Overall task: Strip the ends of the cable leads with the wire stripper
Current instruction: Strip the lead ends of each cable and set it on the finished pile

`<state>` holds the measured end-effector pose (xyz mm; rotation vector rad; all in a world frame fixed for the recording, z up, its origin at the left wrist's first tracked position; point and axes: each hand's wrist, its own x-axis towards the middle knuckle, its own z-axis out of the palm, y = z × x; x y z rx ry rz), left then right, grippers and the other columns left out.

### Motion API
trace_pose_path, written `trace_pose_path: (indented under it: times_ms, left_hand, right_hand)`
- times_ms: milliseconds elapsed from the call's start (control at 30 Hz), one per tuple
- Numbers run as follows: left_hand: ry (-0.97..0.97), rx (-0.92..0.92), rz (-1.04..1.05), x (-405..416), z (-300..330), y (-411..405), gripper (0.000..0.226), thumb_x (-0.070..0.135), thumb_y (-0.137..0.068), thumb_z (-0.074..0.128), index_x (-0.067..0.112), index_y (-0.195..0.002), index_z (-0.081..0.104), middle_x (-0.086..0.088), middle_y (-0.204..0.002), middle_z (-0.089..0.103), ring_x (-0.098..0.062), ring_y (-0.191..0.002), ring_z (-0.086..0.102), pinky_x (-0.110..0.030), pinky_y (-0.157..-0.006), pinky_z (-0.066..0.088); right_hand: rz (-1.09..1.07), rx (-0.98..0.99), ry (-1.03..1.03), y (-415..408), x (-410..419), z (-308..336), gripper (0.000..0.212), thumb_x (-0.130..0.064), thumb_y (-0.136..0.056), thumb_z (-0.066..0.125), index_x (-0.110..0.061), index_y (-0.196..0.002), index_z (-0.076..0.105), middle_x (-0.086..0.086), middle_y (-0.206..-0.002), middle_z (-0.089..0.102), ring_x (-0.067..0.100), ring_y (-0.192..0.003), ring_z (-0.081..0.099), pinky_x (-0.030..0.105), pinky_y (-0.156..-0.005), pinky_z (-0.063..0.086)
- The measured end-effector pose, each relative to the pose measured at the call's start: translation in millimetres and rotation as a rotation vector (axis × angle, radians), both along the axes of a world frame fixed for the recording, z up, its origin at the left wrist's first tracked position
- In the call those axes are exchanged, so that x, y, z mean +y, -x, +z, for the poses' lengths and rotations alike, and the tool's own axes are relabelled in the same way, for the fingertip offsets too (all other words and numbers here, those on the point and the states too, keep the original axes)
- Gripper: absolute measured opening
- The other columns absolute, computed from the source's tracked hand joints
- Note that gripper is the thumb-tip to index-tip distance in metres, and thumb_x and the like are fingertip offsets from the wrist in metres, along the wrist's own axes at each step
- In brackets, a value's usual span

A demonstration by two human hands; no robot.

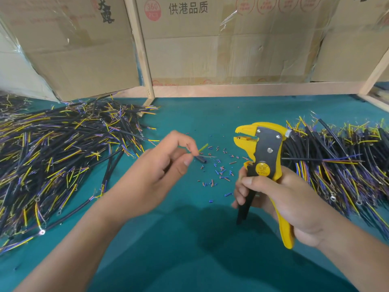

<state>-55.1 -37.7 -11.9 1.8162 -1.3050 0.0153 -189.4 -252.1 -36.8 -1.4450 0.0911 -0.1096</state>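
Cardboard boxes (221, 39) behind wooden frame (141, 49); teal mat (189, 239).

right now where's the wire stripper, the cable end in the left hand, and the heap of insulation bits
wire stripper (265, 153): head view, on its black pivot plate
cable end (201, 159): head view, on its dark sheath tip
insulation bits (221, 168): head view, mid-scatter on the green mat

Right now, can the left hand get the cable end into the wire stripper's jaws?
Probably yes. The left hand pinches the cable end, leads pointing at the wire stripper held upright in the right hand; jaws open, only bare mat between.
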Motion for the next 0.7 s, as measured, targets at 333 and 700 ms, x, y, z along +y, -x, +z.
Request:
trace_pose_path:
  times_ms: [333, 700]
  left_hand:
    - [0.02, 0.075, -0.055, -4.0, -5.3, 2.0, 0.012, 0.048, -0.104, 0.036, 0.04, -0.111, 0.041, -0.003, -0.069, 0.034, -0.028, -0.062, 0.029, -0.046, -0.054, 0.031]
    - [0.019, 0.105, -0.098, -9.9, -9.3, 5.8, 0.012, 0.042, -0.106, 0.035, 0.034, -0.113, 0.039, 0.01, -0.073, 0.038, -0.023, -0.065, 0.032, -0.032, -0.058, 0.033]
  right_hand:
    - [0.308, 0.14, -0.244, 5.9, -1.7, 9.4, 0.017, -0.018, -0.082, 0.068, -0.005, -0.086, 0.059, 0.016, -0.074, 0.048, 0.031, -0.068, 0.051, 0.049, -0.074, 0.053]
    - [0.464, 0.126, -0.243, 8.2, 6.6, 8.9, 0.016, -0.017, -0.086, 0.065, -0.004, -0.089, 0.056, 0.014, -0.074, 0.05, 0.029, -0.068, 0.051, 0.046, -0.074, 0.051]
